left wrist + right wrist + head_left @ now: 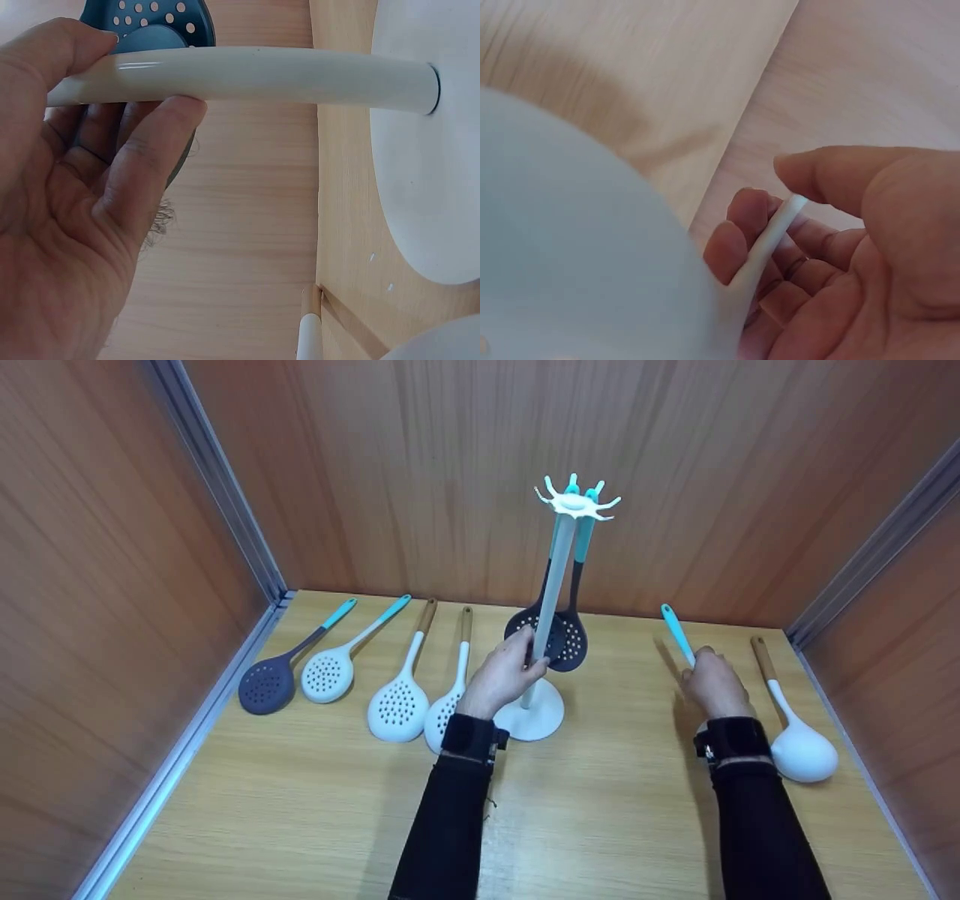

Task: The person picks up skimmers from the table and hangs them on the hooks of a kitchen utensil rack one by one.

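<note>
My left hand grips the pale pole of an upright utensil stand, whose hooked crown is on top and round white base on the table. Behind the pole hang dark skimmers with turquoise handles, partly overlapping. To the right, my right hand holds a white-headed utensil by its thin white neck, between thumb and fingers; its turquoise handle points away. The broad white head fills much of the right wrist view; its kind is unclear, and the hand hides it in the head view.
Left of the stand lie a dark skimmer, a white turquoise-handled skimmer and two wooden-handled white skimmers. A white ladle lies beside my right wrist. Wooden panels enclose the table on three sides.
</note>
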{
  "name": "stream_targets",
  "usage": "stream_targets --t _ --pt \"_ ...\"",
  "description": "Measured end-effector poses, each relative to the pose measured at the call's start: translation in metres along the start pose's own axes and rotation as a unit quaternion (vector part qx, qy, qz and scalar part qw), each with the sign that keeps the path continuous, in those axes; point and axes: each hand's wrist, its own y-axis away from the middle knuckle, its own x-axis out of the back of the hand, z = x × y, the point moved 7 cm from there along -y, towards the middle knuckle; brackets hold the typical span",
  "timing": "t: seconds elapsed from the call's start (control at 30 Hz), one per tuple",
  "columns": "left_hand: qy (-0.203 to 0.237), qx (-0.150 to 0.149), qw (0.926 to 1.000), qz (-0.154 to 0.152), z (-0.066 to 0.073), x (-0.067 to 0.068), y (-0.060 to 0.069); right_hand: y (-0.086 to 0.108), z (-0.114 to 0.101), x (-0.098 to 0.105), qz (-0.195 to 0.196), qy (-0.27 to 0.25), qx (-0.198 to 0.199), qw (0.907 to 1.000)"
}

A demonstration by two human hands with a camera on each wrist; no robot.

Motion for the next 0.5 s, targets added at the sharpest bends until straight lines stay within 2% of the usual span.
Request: stream_targets --t 0.2,0.5 --pt "0.006 0.006 1.0000 -0.003 -0.001 0.000 0.000 0.003 -0.007 0.005 0.017 0.001 0.025 0.9995" --pt "0.013 0.009 0.9999 -0.004 -0.001 -0.001 0.001 0.004 -0.014 0.010 0.025 0.001 0.036 0.9991"
